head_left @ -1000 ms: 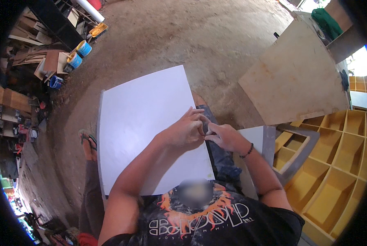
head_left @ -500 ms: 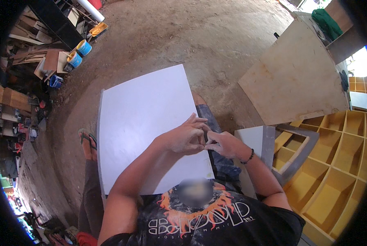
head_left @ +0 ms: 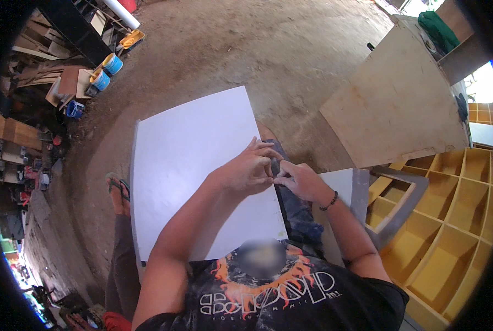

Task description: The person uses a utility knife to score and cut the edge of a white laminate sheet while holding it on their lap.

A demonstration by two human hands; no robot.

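A large white board (head_left: 186,160) with a thin grey left edge lies across my lap. My left hand (head_left: 251,168) is at the board's right edge, its index and thumb curled in a pinch and other fingers bent over the edge. My right hand (head_left: 296,179), with a dark bead bracelet on the wrist, meets it there, thumb and fingertips pinched close to the left hand's fingers. Whatever is between the fingertips is hidden or too small to make out. My leg in dark cloth (head_left: 296,215) shows beside the board.
A worn plywood panel (head_left: 389,99) stands at the upper right. Below it are a yellow compartmented wooden shelf (head_left: 445,209), a grey-edged frame (head_left: 400,198) and a white-grey panel (head_left: 345,193). At the left are wood scraps (head_left: 64,88), paint buckets (head_left: 100,81) and clutter along the dirt floor (head_left: 290,49).
Both hands slid down the board's right edge toward my body, then moved back up it to slightly above where they were a second ago, still pinched close together.
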